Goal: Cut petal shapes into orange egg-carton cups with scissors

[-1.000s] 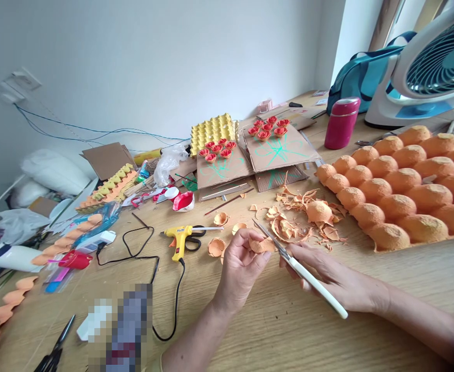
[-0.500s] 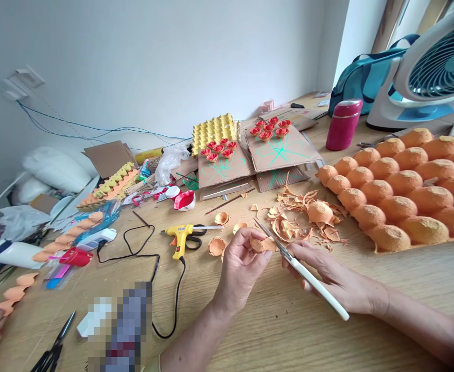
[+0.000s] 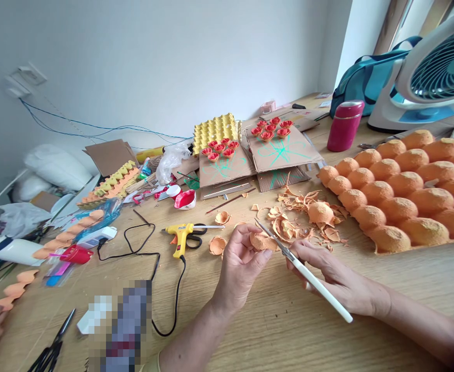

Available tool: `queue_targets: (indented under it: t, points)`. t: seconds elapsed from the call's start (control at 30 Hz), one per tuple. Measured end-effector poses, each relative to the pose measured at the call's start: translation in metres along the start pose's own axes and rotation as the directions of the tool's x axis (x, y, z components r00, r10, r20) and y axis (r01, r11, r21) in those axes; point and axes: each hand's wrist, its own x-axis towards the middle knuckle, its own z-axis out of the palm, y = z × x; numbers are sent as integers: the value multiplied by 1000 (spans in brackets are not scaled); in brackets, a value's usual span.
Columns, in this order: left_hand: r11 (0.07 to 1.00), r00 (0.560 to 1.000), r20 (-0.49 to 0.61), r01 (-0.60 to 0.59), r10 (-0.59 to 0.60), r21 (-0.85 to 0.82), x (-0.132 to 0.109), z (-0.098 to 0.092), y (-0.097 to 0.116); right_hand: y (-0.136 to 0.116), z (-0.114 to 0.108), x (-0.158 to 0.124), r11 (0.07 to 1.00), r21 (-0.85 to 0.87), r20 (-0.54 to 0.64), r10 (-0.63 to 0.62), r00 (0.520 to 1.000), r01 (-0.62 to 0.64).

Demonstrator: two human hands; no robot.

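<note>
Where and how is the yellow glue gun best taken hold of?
Probably by the handle of the yellow glue gun, coming from the wearer's side. It lies flat, handle toward the wearer, while the nozzle points left, away from that grip. The black cord leaves the handle's end, so grip above it.

Orange cup (image 3: 263, 241) in left hand (image 3: 239, 271), white-handled scissors (image 3: 309, 276)

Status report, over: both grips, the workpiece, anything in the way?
Left grip pinching orange carton piece. Right grip holding white-handled scissors at its edge. Carton scraps lie close beyond.
</note>
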Motion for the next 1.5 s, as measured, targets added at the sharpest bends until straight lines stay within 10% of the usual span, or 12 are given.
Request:
queue_targets:
  t: [1.5]
  points:
    - [997,999,-25,-27,25,-73,2,-5,3,2,3,1,990,-132,-87,-63,994,51]
